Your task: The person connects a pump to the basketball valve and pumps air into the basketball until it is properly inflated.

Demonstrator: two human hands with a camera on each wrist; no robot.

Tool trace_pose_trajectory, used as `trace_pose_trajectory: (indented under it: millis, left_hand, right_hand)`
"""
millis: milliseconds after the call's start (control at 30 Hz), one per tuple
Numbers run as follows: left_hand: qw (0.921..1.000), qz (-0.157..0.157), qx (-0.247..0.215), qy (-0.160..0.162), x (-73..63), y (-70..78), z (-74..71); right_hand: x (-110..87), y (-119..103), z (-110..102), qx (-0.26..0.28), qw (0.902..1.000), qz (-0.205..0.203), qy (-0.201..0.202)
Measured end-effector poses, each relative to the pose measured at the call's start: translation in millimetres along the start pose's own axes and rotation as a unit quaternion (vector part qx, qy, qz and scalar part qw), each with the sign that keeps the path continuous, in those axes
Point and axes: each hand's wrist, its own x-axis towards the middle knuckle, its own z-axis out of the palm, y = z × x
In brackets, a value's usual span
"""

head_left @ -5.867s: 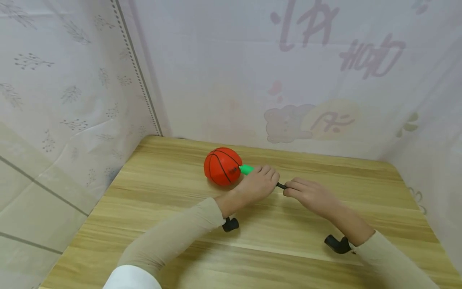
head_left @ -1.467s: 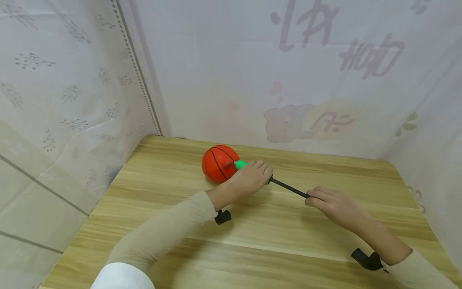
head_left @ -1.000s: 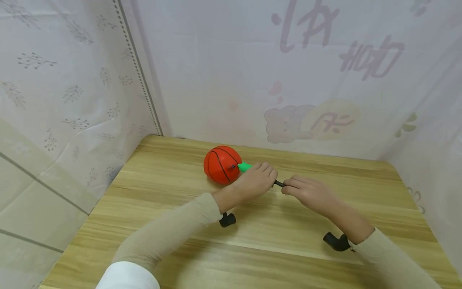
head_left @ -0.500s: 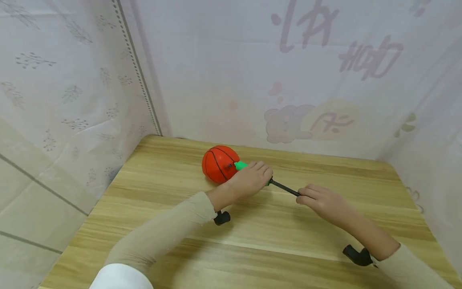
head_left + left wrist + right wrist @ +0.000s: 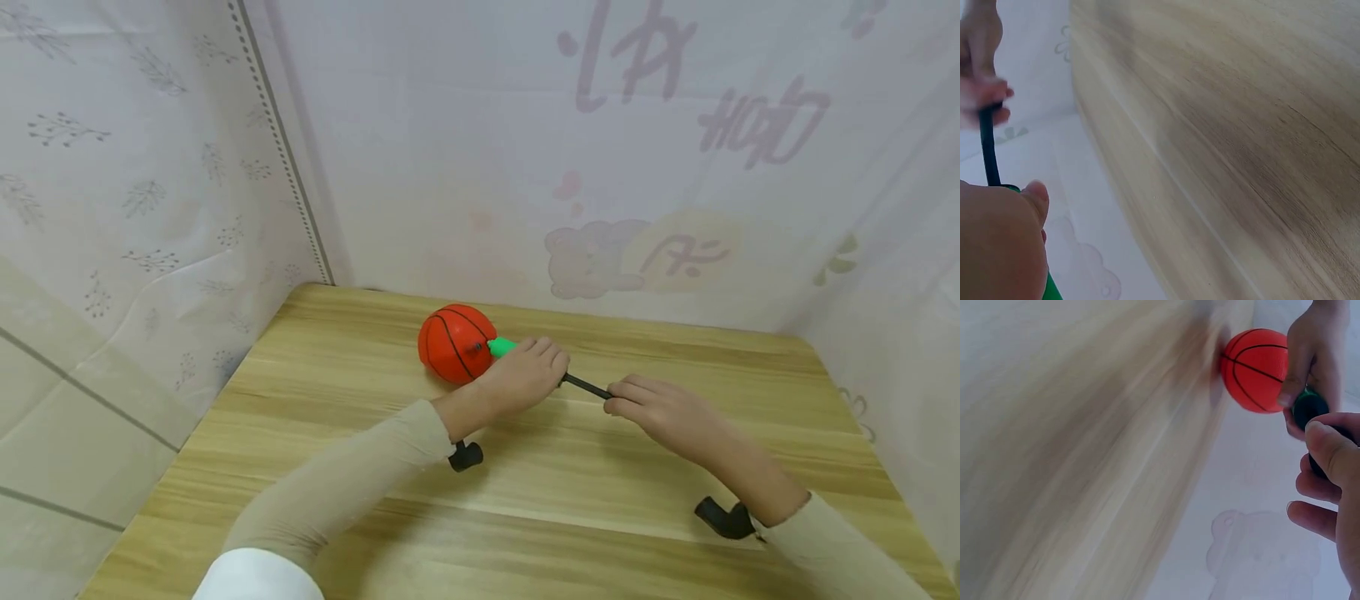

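Observation:
A small red basketball [image 5: 454, 343] with black lines rests on the table near its back edge. Against its right side sits the tip of a green hand pump [image 5: 502, 347]. My left hand [image 5: 531, 375] is wrapped round the pump's barrel, hiding most of it. From the barrel's other end a black rod [image 5: 587, 387] sticks out, partly drawn. My right hand [image 5: 660, 412] grips the rod's outer end. In the right wrist view, thumb and fingers [image 5: 1329, 447] pinch the dark handle, in line with the green barrel [image 5: 1310, 403]. How the tip joins the ball is too small to tell.
The wooden table [image 5: 525, 533] runs up to a printed cloth [image 5: 450, 167] at the back, with more cloth at both sides. Dark wrist mounts [image 5: 467, 456] hang under both forearms, close above the tabletop.
My right hand has gone back and forth along the pump's line, drawing the rod out and pushing it in. Since half a second ago it has moved slightly inward. Ball and left hand shift only slightly.

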Motion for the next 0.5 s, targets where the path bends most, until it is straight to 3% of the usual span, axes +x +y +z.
trace_pose_trajectory:
  millis: [300, 500]
  left_hand:
    - [0.9999, 0.015, -0.002, 0.002, 3.9, 4.0, -0.3]
    - [0.9996, 0.018, -0.022, -0.005, 1.9, -0.7, 1.8]
  right_hand:
    - [25.9, 7.9, 22.3, 0.022, 0.9994, 0.012, -0.024]
    - [22.3, 7.2, 23.6, 0.021, 0.9997, -0.001, 0.010]
